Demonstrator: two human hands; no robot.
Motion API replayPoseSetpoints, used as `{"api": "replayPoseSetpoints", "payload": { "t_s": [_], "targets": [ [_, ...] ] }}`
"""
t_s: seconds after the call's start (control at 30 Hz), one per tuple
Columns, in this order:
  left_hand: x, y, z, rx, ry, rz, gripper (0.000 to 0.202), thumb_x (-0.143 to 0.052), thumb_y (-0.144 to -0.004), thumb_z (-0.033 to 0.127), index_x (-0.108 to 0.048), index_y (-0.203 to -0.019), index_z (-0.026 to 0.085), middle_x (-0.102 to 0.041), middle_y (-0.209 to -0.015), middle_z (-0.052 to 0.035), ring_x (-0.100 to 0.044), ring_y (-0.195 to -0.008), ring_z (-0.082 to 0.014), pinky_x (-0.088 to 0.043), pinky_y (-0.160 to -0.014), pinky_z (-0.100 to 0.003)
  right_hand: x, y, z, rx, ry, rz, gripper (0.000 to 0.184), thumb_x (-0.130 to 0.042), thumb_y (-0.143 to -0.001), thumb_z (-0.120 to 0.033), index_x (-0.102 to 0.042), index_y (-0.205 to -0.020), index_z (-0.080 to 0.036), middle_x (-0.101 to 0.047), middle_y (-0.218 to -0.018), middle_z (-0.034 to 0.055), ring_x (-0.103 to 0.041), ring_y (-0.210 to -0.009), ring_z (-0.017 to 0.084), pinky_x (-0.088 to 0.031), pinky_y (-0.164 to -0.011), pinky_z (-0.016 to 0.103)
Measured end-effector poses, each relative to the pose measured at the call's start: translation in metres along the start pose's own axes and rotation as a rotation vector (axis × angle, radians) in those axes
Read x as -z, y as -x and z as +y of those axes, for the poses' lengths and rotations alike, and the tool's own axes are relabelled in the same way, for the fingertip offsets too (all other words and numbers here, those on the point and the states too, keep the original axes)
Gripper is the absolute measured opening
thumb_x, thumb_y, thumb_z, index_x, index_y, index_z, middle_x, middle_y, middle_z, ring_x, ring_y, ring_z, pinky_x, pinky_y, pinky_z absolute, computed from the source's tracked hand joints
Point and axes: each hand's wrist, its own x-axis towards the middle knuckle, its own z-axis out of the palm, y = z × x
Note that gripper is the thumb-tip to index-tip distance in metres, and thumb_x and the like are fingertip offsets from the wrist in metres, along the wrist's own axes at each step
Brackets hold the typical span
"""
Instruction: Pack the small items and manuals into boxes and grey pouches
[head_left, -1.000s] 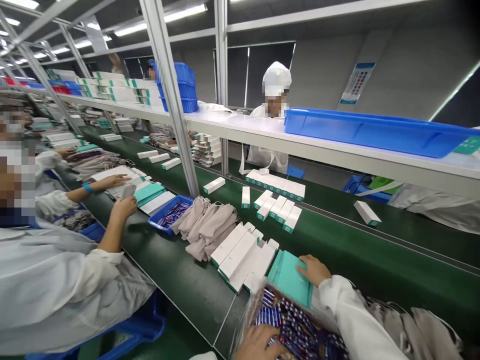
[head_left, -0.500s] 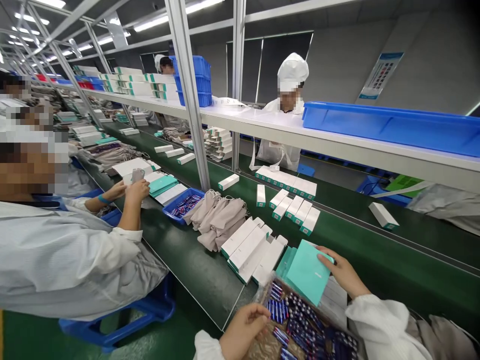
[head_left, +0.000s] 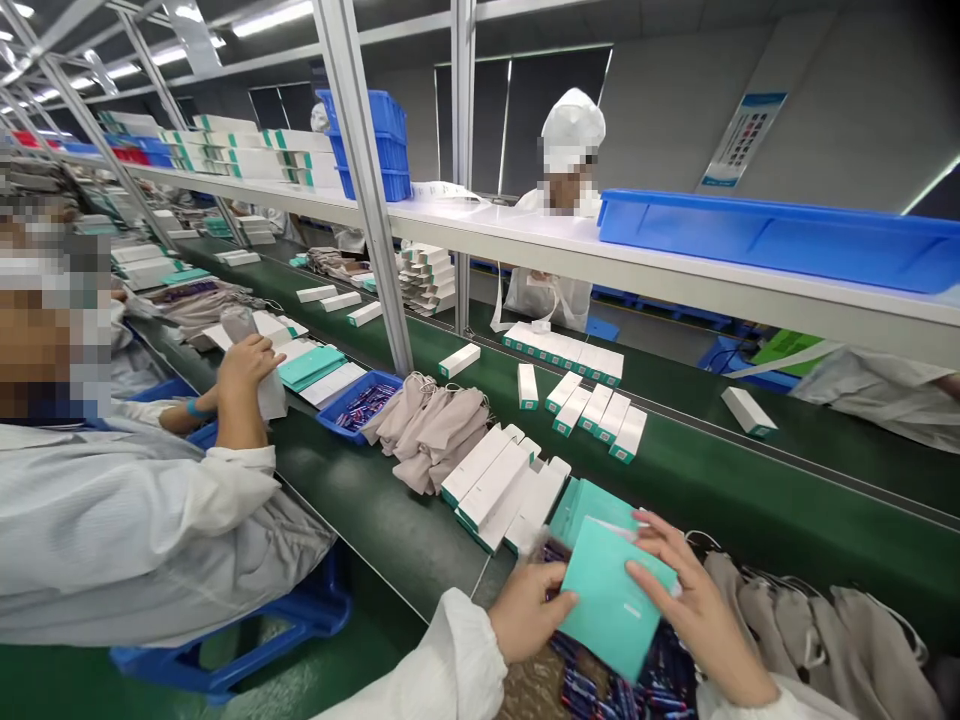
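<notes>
Left hand (head_left: 531, 612) and right hand (head_left: 697, 605) both hold a teal card folder (head_left: 609, 595) — fingers clamped on its edges — over blue-striped packets (head_left: 660, 680)

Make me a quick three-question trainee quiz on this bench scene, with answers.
1. True or false: the left hand and the right hand both touch the teal card.
2. Multiple choice: what lies under the hands? A) a clear plastic bag of blue-striped packets; B) a blue crate; C) a cardboard carton.
3. Short answer: what colour is the tray beside the beige fabric pouches?

Key: 1 true; 2 A; 3 blue.
</notes>
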Motion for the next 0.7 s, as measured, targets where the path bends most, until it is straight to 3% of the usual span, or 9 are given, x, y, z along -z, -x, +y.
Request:
{"api": "replayPoseSetpoints", "payload": {
  "t_s": [0.03,0.1,0.17,0.27,0.37,0.47,0.57,0.63,0.7],
  "targets": [
    [0.001,0.005,-0.001,0.006,0.001,-0.020,0.040,-0.051,-0.083,0.045,-0.071,-0.094,0.012,-0.070,-0.085,-0.0060,-0.062,-0.083,-0.0235,-0.048,-0.074,-0.031,-0.001,0.004,0.005,-0.001,0.039,0.035,0.042,-0.062,-0.073,-0.054,-0.061,-0.106,-0.028,-0.047,-0.137,0.0066,-0.046,-0.123,0.029,-0.046,-0.094,0.039],
    [0.005,0.016,-0.004,0.000,-0.035,-0.034,0.042,-0.051,-0.083,0.049,-0.072,-0.086,0.013,-0.070,-0.084,-0.0059,-0.062,-0.084,-0.0236,-0.047,-0.078,-0.032,0.000,0.013,0.014,-0.037,0.039,-0.070,0.052,-0.066,-0.071,-0.051,-0.058,-0.116,-0.027,-0.057,-0.124,0.0087,-0.056,-0.110,0.027,-0.052,-0.082,0.034],
    [0.012,0.025,-0.008,0.000,-0.070,0.075,0.042,-0.055,-0.079,0.053,-0.072,-0.083,0.015,-0.070,-0.095,-0.0079,-0.059,-0.096,-0.0261,-0.042,-0.091,-0.034,-0.002,0.022,0.016,-0.051,0.006,-0.238,0.036,-0.062,-0.077,-0.048,-0.065,-0.103,-0.023,-0.068,-0.097,0.0076,-0.063,-0.089,0.023,-0.054,-0.072,0.030],
    [0.018,0.034,-0.013,0.182,0.209,0.272,0.050,-0.059,-0.074,0.060,-0.067,-0.103,0.019,-0.062,-0.120,-0.0100,-0.050,-0.117,-0.0297,-0.039,-0.097,-0.039,-0.015,0.039,0.007,0.198,0.034,-0.167,0.020,-0.055,-0.086,-0.036,-0.070,-0.083,-0.024,-0.070,-0.082,0.0055,-0.064,-0.077,0.020,-0.054,-0.070,0.029],
    [0.018,0.041,-0.012,0.435,0.775,0.064,0.065,-0.049,-0.078,0.064,-0.058,-0.119,0.014,-0.063,-0.117,-0.0146,-0.055,-0.112,-0.0321,-0.045,-0.088,-0.042,-0.038,0.055,-0.004,0.627,0.081,-0.110,0.020,-0.053,-0.087,-0.024,-0.067,-0.101,-0.031,-0.072,-0.086,0.0032,-0.065,-0.080,0.019,-0.056,-0.072,0.029],
    [0.016,0.048,-0.012,0.482,0.984,-0.035,0.055,-0.067,-0.074,0.046,-0.060,-0.110,0.005,-0.069,-0.102,-0.0180,-0.063,-0.098,-0.0318,-0.047,-0.086,-0.040,-0.052,0.058,0.003,0.808,0.206,-0.232,0.030,-0.051,-0.088,-0.023,-0.060,-0.115,-0.030,-0.071,-0.094,0.0044,-0.064,-0.088,0.019,-0.056,-0.078,0.030],
    [0.019,0.053,-0.016,0.541,0.966,0.103,0.054,-0.076,-0.068,0.029,-0.056,-0.113,0.005,-0.071,-0.095,-0.0166,-0.066,-0.091,-0.0312,-0.048,-0.085,-0.042,-0.040,0.027,0.032,0.575,0.463,-0.260,0.043,-0.032,-0.091,-0.014,-0.052,-0.128,-0.025,-0.062,-0.121,0.0074,-0.054,-0.115,0.020,-0.046,-0.099,0.037],
    [0.021,0.056,-0.019,0.601,0.974,0.137,0.059,-0.075,-0.070,0.030,-0.051,-0.118,0.007,-0.071,-0.097,-0.0160,-0.066,-0.092,-0.0317,-0.048,-0.086,-0.044,-0.019,-0.011,0.057,0.115,0.736,-0.187,0.042,-0.032,-0.092,-0.017,-0.051,-0.129,-0.026,-0.054,-0.131,0.0044,-0.044,-0.126,0.018,-0.035,-0.109,0.035],
    [0.021,0.058,-0.020,0.625,0.972,0.136,0.060,-0.074,-0.070,0.030,-0.049,-0.121,0.007,-0.071,-0.098,-0.0154,-0.066,-0.093,-0.0315,-0.048,-0.086,-0.044,0.004,-0.053,0.081,-0.090,0.827,-0.106,0.043,-0.033,-0.092,-0.018,-0.048,-0.132,-0.016,-0.048,-0.135,0.0126,-0.038,-0.131,0.025,-0.030,-0.111,0.042]
  ]
}}
